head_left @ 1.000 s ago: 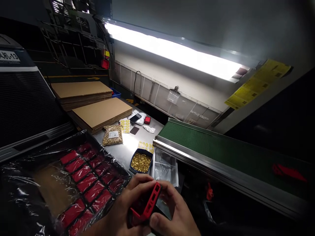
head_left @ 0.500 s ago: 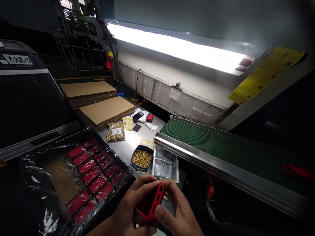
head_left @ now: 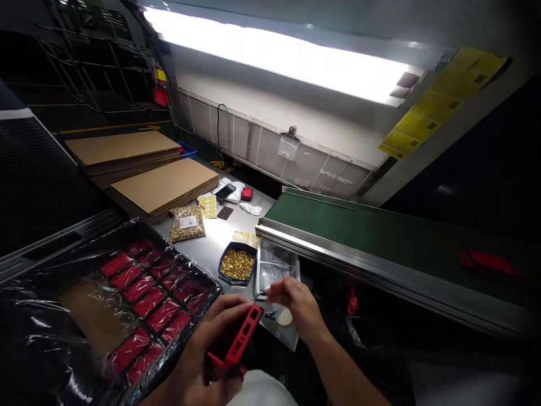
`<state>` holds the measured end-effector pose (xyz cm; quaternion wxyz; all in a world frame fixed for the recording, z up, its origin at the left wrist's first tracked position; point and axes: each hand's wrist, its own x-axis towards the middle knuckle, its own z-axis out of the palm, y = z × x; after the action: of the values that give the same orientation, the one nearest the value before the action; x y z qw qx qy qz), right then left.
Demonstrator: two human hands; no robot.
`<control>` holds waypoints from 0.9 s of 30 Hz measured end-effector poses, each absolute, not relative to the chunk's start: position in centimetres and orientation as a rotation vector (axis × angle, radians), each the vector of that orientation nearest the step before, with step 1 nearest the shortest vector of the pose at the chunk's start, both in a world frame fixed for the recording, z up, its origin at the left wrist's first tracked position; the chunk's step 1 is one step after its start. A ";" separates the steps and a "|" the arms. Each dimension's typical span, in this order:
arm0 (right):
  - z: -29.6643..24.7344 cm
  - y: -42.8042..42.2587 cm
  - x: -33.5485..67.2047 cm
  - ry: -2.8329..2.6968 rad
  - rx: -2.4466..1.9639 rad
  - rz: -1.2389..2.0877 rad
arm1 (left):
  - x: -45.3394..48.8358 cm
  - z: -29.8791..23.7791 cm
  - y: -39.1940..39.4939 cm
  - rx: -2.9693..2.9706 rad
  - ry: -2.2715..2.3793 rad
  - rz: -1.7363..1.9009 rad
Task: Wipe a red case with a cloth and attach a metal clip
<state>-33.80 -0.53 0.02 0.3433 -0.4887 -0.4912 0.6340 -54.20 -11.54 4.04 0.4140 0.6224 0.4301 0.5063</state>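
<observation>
My left hand (head_left: 203,355) grips a red plastic frame part (head_left: 236,345) near the bottom centre, held on edge. My right hand (head_left: 296,301) has come off the part and hovers just past it, fingers pinched together over a clear plastic tray (head_left: 274,268) and a small pale disc (head_left: 284,317). I cannot tell whether anything is between the fingertips. A dark blue dish of small brass pieces (head_left: 236,265) sits just beyond the hands. To the left lies a black tray lined with plastic film (head_left: 71,316) holding several red parts (head_left: 147,301).
A green conveyor belt (head_left: 359,231) with a steel rail runs to the right, with a red part (head_left: 488,262) lying on it. Stacked cardboard sheets (head_left: 164,186), a bag of brass pieces (head_left: 186,223), yellow label sheets (head_left: 207,206) and a phone (head_left: 224,192) lie on the steel bench behind.
My right hand let go of the red part and moved forward toward the clear tray. My left hand alone now holds the part. The view has shifted slightly left.
</observation>
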 end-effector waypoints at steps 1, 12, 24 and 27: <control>-2.1 0.4 -32.9 -1.285 -1.370 1.543 | -54.5 3.8 -11.6 1.573 1.103 1.269; -19.8 -1.6 -29.3 -2.145 -1.818 1.101 | -52.5 3.9 -12.9 1.716 1.382 1.212; -20.6 0.6 -30.3 -2.195 -1.611 1.139 | -53.2 5.0 -13.3 1.840 1.426 1.083; -16.4 0.3 -31.3 -2.001 -1.513 1.192 | -53.1 4.8 -12.6 1.773 1.367 1.152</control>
<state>-31.28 0.29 -16.42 0.1810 -0.5359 -0.7084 0.4222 -53.13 -12.59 4.76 0.3069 0.6703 0.5166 0.4354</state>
